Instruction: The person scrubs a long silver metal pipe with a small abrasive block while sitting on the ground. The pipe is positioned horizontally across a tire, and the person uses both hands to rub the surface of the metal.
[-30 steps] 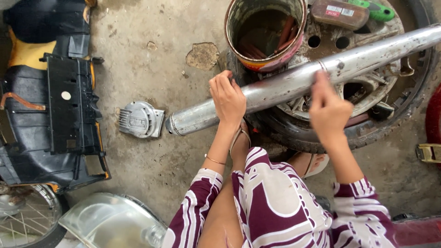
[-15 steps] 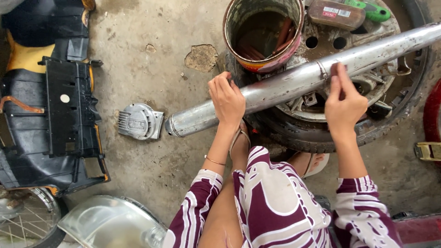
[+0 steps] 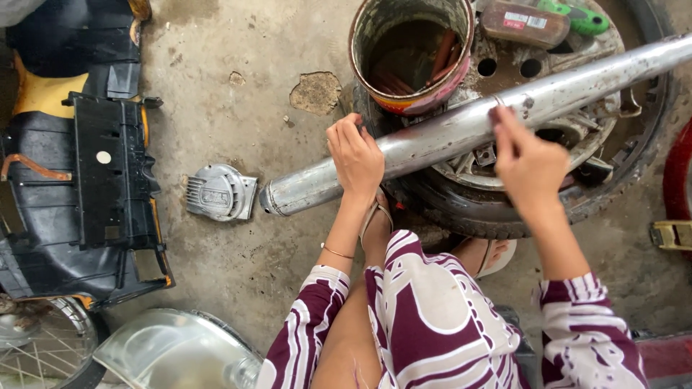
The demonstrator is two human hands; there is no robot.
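— Where's the exhaust pipe (image 3: 461, 126) lying?

— Slantwise across a tyre (image 3: 504, 209) on the concrete floor (image 3: 238, 72), its capped end low and just beside a small grey finned cover (image 3: 218, 192), its far end rising off toward the floor's top right corner.

— And the hands?

— The left hand (image 3: 357, 158) is clamped over the pipe near its lower end, fingers curled round the far side. The right hand (image 3: 530, 162) sits higher along the pipe, fingers (image 3: 504, 122) pressed together on the metal; whether it pinches something small against it, I cannot tell.

— What's right around it?

— A rusty paint tin (image 3: 411, 54) with reddish sticks inside stands touching the pipe on its far side. Inside the tyre's rim lie a brown flat box (image 3: 522, 23) and a green-handled tool (image 3: 580, 18).

— Further out?

— Black and yellow plastic body panels (image 3: 79, 180) along the floor's left edge, a spoked wheel (image 3: 40, 346) in the bottom left corner, and a clear curved lens (image 3: 173, 353) next to it. A yellowish metal clasp (image 3: 670, 234) lies at the right edge.
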